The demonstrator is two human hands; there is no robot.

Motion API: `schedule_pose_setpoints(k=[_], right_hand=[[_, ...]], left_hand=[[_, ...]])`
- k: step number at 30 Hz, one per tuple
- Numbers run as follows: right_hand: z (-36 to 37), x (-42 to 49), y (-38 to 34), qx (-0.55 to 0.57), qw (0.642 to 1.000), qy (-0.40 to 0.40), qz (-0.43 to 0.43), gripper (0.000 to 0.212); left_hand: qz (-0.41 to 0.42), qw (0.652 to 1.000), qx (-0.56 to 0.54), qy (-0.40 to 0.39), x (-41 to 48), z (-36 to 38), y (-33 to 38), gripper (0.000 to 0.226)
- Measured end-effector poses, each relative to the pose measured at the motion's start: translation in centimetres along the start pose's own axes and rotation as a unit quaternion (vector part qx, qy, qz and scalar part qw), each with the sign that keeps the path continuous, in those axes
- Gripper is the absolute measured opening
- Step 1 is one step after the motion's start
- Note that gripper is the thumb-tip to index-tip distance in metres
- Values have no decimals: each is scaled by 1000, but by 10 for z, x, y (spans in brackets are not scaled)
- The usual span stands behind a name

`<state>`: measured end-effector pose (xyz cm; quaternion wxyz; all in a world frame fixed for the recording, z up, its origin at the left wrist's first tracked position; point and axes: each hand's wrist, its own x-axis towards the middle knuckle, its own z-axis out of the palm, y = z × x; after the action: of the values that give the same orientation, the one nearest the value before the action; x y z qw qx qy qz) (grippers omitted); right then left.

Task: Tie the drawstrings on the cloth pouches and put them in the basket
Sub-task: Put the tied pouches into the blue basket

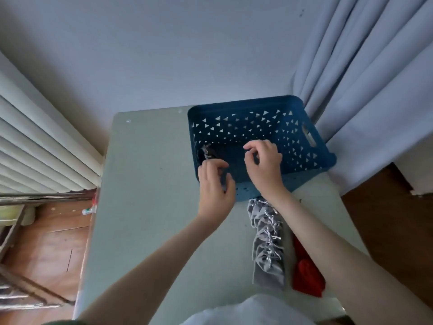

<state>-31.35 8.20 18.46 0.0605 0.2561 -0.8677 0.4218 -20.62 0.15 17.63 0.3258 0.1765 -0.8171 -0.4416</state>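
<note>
Single head-worn wide-angle view, looking steeply down and forward over a pale table (145, 207), close above it, blue basket (234, 134) just right of centre, wall (164, 55) ahead, straight edges bowed by the lens

One basket (325, 158), roughly five grey pouches (267, 242).

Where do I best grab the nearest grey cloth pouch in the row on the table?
Probably pinch the nearest grey cloth pouch at its gathered neck, where the drawstrings bunch, coming from its left; red cloth pouches lie close on its right.
</note>
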Motion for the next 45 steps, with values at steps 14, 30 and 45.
schedule_pose_setpoints(k=[14, 30, 45], right_hand=[[-52, -166, 117, -81, 853, -402, 321, 89], [-12, -193, 134, 66, 902, -269, 331, 54], [-11, -174, 82, 258, 849, -336, 317, 61]], left_hand=[[-212, 768, 136, -589, -109, 54, -58, 79], [-333, 778, 98, -524, -124, 71, -78, 74], [-387, 769, -118, -495, -98, 8, -68, 65]])
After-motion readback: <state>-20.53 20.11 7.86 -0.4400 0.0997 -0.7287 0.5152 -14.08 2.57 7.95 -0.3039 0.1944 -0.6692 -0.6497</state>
